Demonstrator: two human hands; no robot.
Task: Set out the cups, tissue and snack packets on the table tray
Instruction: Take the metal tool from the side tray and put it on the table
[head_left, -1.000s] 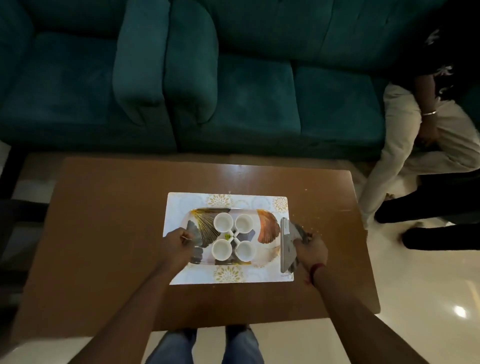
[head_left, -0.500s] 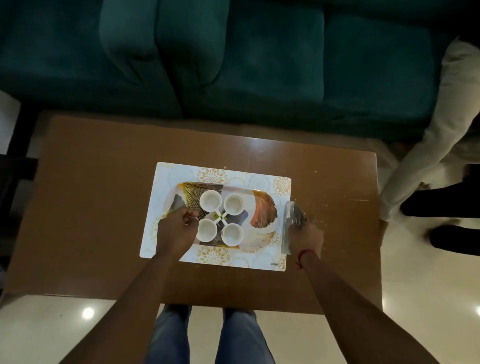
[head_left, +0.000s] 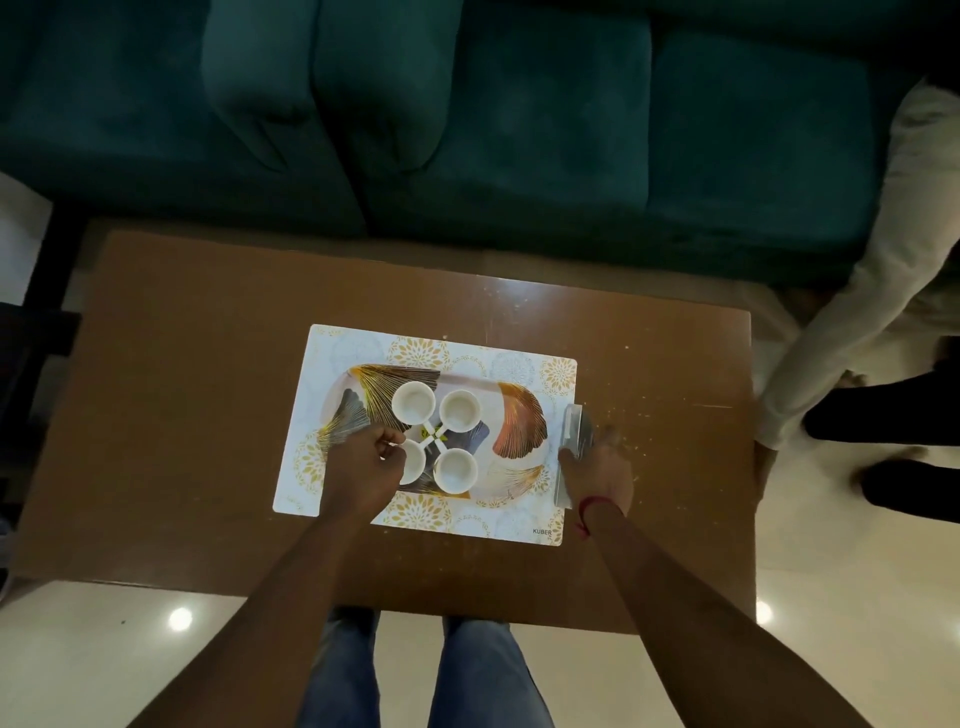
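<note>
My left hand pinched a cup on the tray, mid-frame; my right hand gripped a packet (tilted) beside it, sofa above.

We see a teal sofa behind a brown wooden coffee table, on glossy cream floor tiles reflecting ceiling lights.

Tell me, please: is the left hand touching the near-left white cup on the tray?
Touching. In the head view the left hand lies over the near-left white cup, its fingers covering the cup's left rim with no gap visible on the tray.
</note>
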